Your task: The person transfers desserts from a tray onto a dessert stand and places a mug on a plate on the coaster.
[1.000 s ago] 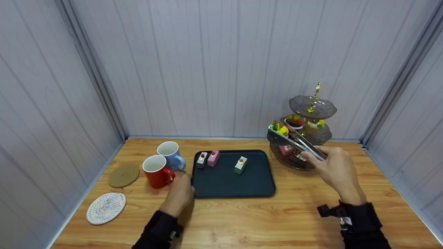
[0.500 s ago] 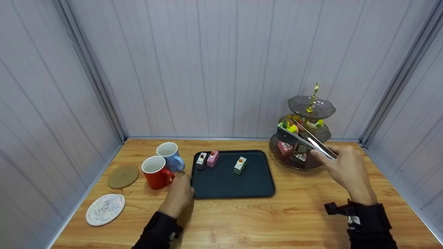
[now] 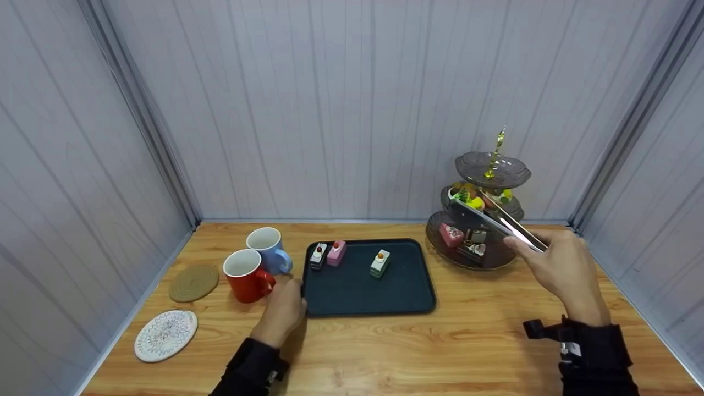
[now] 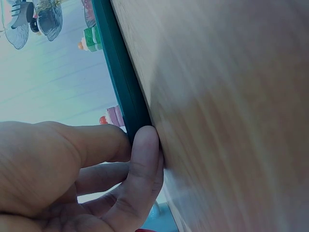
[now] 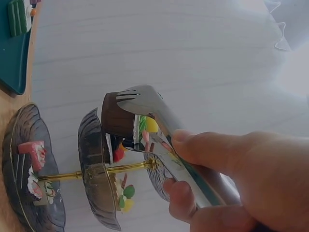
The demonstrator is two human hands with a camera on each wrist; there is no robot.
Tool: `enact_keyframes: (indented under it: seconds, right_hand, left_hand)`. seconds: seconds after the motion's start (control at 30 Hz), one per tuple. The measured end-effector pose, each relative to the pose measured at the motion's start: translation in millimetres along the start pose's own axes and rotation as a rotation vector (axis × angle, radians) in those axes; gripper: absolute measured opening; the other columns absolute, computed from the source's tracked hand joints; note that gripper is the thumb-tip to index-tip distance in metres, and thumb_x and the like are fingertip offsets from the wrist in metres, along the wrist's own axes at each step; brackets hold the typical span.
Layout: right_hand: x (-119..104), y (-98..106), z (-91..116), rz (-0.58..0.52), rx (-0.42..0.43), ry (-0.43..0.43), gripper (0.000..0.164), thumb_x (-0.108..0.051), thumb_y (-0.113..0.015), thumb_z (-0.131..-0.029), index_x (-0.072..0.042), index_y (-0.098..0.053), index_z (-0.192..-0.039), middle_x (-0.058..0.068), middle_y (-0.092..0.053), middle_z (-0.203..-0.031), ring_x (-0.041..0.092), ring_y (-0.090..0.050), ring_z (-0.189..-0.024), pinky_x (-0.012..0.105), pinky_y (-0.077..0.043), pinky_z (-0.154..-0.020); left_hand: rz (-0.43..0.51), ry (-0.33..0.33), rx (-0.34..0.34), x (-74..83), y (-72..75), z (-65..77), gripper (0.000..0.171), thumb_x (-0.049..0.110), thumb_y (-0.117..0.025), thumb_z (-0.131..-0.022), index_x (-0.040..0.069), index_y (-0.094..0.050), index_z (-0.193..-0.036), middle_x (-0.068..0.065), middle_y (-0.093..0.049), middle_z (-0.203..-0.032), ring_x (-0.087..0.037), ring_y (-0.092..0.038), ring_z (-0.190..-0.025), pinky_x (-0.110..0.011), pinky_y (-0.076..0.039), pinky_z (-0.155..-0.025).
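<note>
My left hand (image 3: pixel 283 305) pinches the left rim of the dark green tray (image 3: pixel 368 300) between thumb and fingers, close above the wood in the left wrist view. In my right hand (image 3: pixel 566 269) is a pair of metal tongs (image 5: pixel 161 111). A brown dessert cup (image 5: pixel 117 116) with a green and yellow fruit topping sits between the tong tips, right at the middle plate (image 5: pixel 89 145) of a tiered glass stand. A striped black cake (image 3: pixel 318 257), a pink cake (image 3: pixel 336 253) and a green cake (image 3: pixel 380 264) lie on the tray.
Left of the tray stand a red mug (image 3: pixel 246 280) and a blue mug (image 3: pixel 269 253). Two coasters lie farther left, one tan (image 3: pixel 193 283), one white (image 3: pixel 166 335). A pink cake slice (image 3: pixel 451 235) and chocolate pieces rest on the stand's bottom plate (image 3: pixel 440 250). Panel walls surround the table.
My right hand has moved right, bringing the tongs and dessert cup from the stand's left side in over its middle plate. The left hand stays at the tray rim.
</note>
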State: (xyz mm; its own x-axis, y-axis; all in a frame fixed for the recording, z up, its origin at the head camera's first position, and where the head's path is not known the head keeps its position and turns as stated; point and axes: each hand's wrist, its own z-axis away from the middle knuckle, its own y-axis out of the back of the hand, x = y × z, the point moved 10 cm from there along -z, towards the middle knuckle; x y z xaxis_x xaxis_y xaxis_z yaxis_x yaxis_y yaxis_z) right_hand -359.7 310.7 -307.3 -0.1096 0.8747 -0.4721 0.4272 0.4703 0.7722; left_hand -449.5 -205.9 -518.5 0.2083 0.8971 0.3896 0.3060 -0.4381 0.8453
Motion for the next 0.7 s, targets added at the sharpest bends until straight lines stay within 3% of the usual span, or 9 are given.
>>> enact_keyframes:
  seconds: [0.23,0.7]
  right_hand:
    - [7.8,2.6,1.0,0.015,-0.027,-0.040,0.058,-0.061,-0.069,-0.097,-0.012,-0.080,-0.124,0.010,-0.073,-0.088,0.020,-0.052,-0.063,0.030,-0.034,-0.053]
    - [18.7,8.6,0.1,0.067,0.011,-0.061,0.057,-0.059,-0.071,-0.096,-0.010,-0.080,-0.125,0.012,-0.074,-0.085,0.020,-0.053,-0.061,0.032,-0.035,-0.053]
  left_hand:
    - [-0.002,0.019,-0.035,-3.1,-3.9,-0.4,0.033,0.002,-0.075,-0.078,-0.003,-0.078,-0.111,-0.025,-0.069,-0.107,-0.043,-0.071,-0.095,-0.055,-0.061,-0.087]
    - [-0.006,-0.027,0.029,-1.4,-1.9,0.0,0.029,0.000,-0.073,-0.075,-0.003,-0.079,-0.103,-0.023,-0.068,-0.099,-0.043,-0.068,-0.090,-0.054,-0.061,-0.080]
